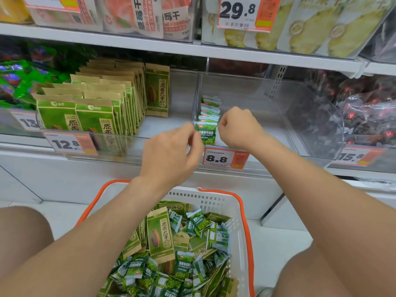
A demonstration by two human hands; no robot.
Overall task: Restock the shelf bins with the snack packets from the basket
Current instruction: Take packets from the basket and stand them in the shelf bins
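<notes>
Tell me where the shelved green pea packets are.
Head view, centre: the green pea packets stand in a row at the left of the clear bin, above the 8.8 tag.

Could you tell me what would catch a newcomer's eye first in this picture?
The left hand and right hand meet at the front of a row of green pea packets in a mostly unfilled clear bin, above the 8.8 price tag; whether they grip the front packet is unclear. Below, a white basket with orange handles is heaped with green pea and sunflower seed packets.
</notes>
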